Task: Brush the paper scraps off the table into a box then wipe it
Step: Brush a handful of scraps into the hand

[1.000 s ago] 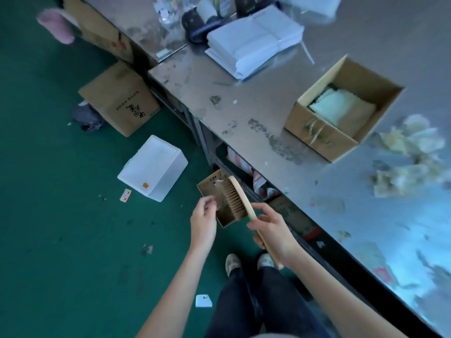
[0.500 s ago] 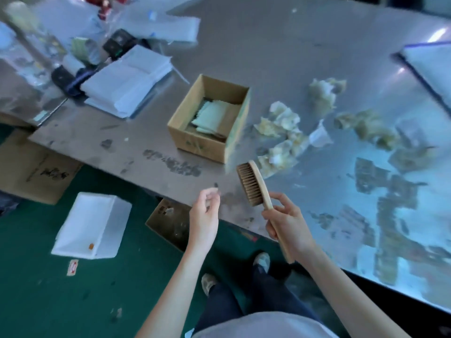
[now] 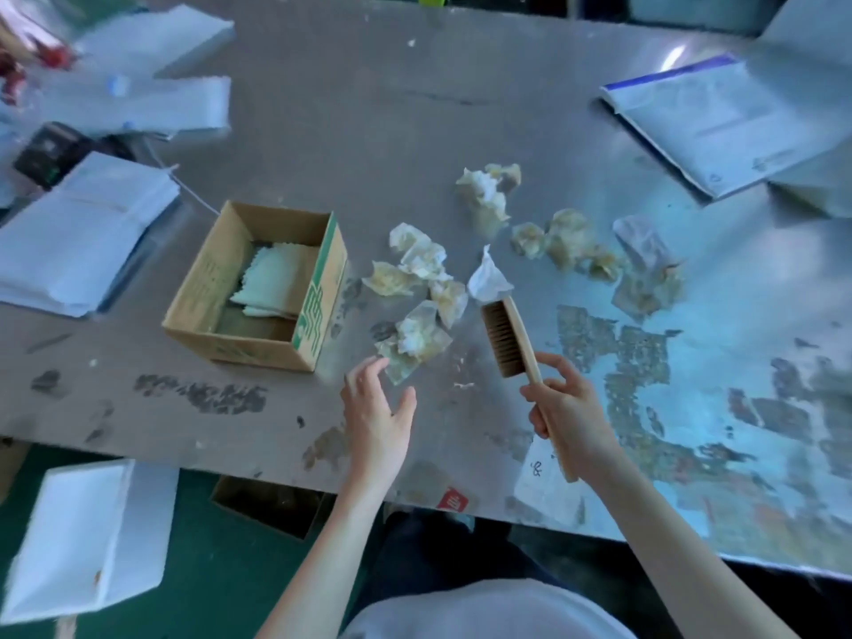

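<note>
**Brush poised beside the scraps, box not placed to catch them**

Head view: my right hand [image 3: 569,417] is curled round the handle of the wooden brush [image 3: 507,336]. Its bristles face left and its tip sits just beside a white scrap. My left hand [image 3: 378,408] holds nothing, with its fingers spread over the table [image 3: 369,108]. The forefinger is right by the nearest scrap, though I cannot tell whether it touches.

The crumpled paper scraps [image 3: 417,336] lie in a loose band, from just right of the cardboard box [image 3: 318,315] out toward the far right. The box stands upright and open-topped, with a pale zigzag-edged cloth [image 3: 272,283] inside.

As I judge it, no sweeping has been done. Swept against that upright wall, the scraps would only pile up. I would have the free hand tip the box onto its side, or hold it below the near edge. Then I would pull short, low strokes leftward, gathering the far pieces first. The cloth should come out before paper buries it.

Around the work, a stack of white bags [image 3: 78,232] lies left of the box and a plastic document sleeve [image 3: 719,117] lies far right. Both are well apart from the scraps. On the floor are a white tub [image 3: 87,532] and a second carton [image 3: 267,505] under the near edge. Light scraps may skid off there.
</note>
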